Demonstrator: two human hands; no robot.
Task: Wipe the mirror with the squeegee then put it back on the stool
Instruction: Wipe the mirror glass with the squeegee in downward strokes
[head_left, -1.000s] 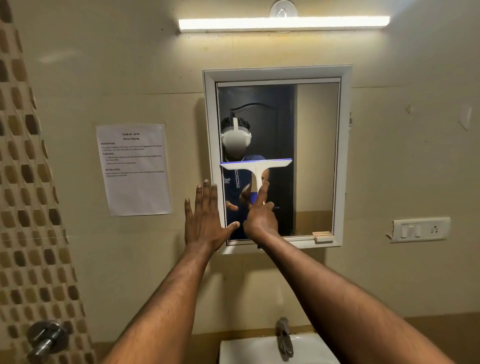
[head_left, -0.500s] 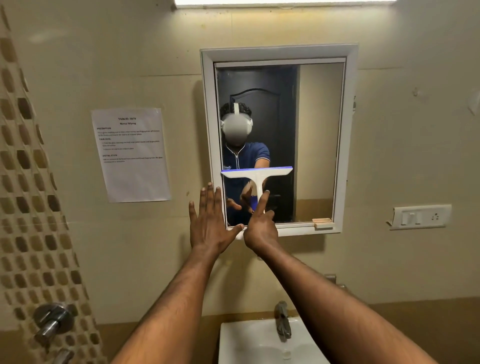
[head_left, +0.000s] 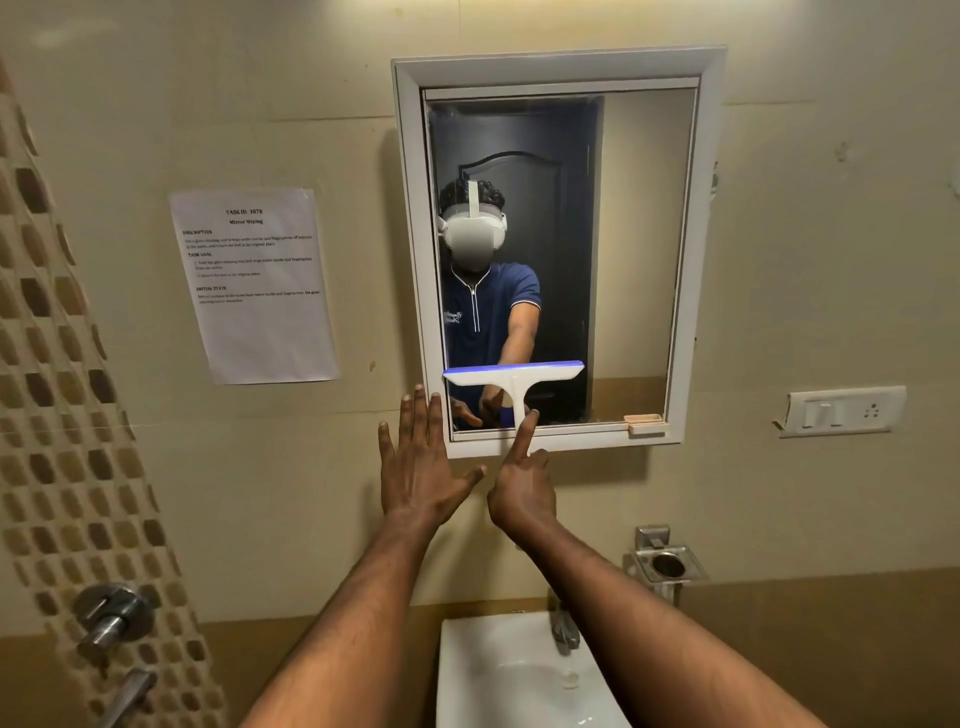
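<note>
A white-framed mirror (head_left: 644, 249) hangs on the beige wall above the sink. A white squeegee (head_left: 511, 375) with a blue rubber edge lies flat against the lower left part of the glass, blade on top and level. My right hand (head_left: 522, 491) grips its handle from below, index finger stretched up along the handle. My left hand (head_left: 421, 467) is spread flat with fingers apart on the wall and the mirror frame's lower left corner, holding nothing. The stool is out of view.
A white sink (head_left: 498, 675) with a chrome tap (head_left: 566, 631) sits below my arms. A metal holder (head_left: 667, 564) is on the wall to the right, a switch plate (head_left: 841, 413) farther right, a task sheet (head_left: 257, 283) at left, shower valves (head_left: 111, 616) at lower left.
The squeegee has slid down the glass from mid-height to near the bottom edge, my right hand moving down with it. My left hand stayed flat by the frame's corner.
</note>
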